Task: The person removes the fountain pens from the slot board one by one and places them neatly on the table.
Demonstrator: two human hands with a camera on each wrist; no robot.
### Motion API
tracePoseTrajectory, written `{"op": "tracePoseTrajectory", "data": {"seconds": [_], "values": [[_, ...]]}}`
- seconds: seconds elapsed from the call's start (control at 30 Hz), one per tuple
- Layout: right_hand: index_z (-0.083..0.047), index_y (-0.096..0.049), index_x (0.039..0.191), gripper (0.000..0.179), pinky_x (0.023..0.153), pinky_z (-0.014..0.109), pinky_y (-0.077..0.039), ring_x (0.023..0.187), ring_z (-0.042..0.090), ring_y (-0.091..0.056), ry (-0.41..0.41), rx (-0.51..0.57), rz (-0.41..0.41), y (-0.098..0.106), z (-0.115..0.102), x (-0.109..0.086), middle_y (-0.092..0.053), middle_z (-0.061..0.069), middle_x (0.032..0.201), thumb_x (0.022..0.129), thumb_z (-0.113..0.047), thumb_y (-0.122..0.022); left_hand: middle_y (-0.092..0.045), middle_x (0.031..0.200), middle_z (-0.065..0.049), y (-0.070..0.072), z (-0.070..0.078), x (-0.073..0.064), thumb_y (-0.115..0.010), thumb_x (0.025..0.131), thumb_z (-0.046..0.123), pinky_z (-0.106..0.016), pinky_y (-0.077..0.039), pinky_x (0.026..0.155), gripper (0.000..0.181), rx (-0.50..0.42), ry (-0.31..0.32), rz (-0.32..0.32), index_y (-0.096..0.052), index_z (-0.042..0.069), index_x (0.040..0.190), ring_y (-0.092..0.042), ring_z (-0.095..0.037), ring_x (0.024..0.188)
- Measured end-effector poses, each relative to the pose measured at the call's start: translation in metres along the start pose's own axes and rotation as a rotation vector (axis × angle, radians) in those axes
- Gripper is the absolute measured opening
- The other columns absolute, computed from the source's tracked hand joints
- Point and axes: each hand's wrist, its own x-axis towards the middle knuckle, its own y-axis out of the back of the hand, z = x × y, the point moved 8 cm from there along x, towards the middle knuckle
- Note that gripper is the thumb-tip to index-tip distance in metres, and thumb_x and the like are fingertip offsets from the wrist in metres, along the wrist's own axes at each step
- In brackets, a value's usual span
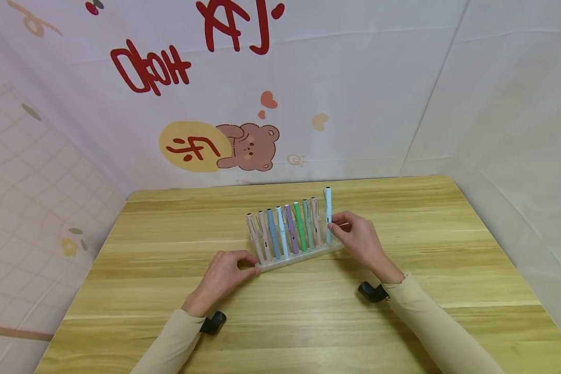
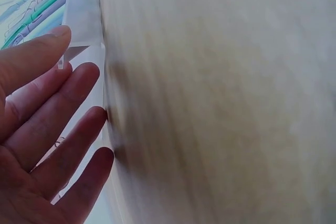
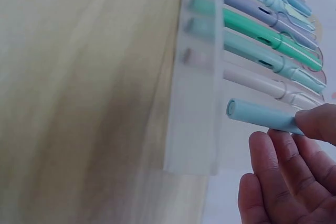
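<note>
Pen rack point(image 1: 304, 256), hand positions.
Right hand point(image 1: 361, 240) pinches light-blue pen point(image 1: 328, 205) (lower end just off the rack); left hand point(image 1: 224, 273) pinches rack end, remaining fingers extended.

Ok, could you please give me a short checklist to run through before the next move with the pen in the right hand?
1. Right hand has the pen: ok, thumb and fingers pinch it.
2. Pen seated in the holder: not ok, its lower end shows free, just short of the holder.
3. Space at the holder's right end: ok, no other pen stands there.
4. Hole lined up under the pen: cannot tell, no hole is visible there.
5. Other pens in place: ok, all eight stand in the holder.
6. Left hand gripping firmly: cannot tell, though it is at the holder's left end.
</note>
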Motion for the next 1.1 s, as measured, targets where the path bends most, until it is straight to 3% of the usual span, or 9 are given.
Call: {"op": "tracePoseTrajectory", "data": {"seconds": [0.37, 0.73, 1.1], "values": [[-0.004, -0.071, 0.116, 0.021, 0.082, 0.044, -0.059, 0.095, 0.029, -0.073, -0.005, 0.030, 0.042, 0.017, -0.008, -0.005, -0.074, 0.012, 0.108, 0.101, -0.019, -0.070, -0.076, 0.093, 0.009, 0.004, -0.004, 0.000, -0.087, 0.085, 0.023, -0.036, -0.052, 0.080, 0.013, -0.024, 0.019, 0.015, -0.080, 0.017, 0.094, -0.068, -0.011, 0.087], [-0.005, -0.072, 0.114, 0.022, 0.075, 0.031, -0.056, 0.090, 0.027, -0.074, 0.003, 0.022, 0.078, 0.037, -0.010, -0.015, -0.075, 0.011, 0.106, 0.100, -0.021, -0.071, -0.076, 0.094, 0.010, 0.009, -0.009, -0.001, -0.086, 0.086, 0.022, -0.039, -0.052, 0.084, 0.013, -0.044, 0.038, 0.011, -0.080, 0.017, 0.096, -0.068, -0.011, 0.090], [-0.005, -0.072, 0.114, 0.023, 0.070, 0.027, -0.054, 0.086, 0.024, -0.073, -0.028, -0.007, 0.091, 0.052, 0.003, -0.032, -0.074, 0.010, 0.104, 0.100, -0.023, -0.071, -0.076, 0.093, 0.011, 0.009, -0.013, -0.003, -0.087, 0.085, 0.020, -0.041, -0.054, 0.086, 0.010, -0.065, 0.057, -0.015, -0.080, 0.019, 0.094, -0.069, -0.012, 0.092]]}}
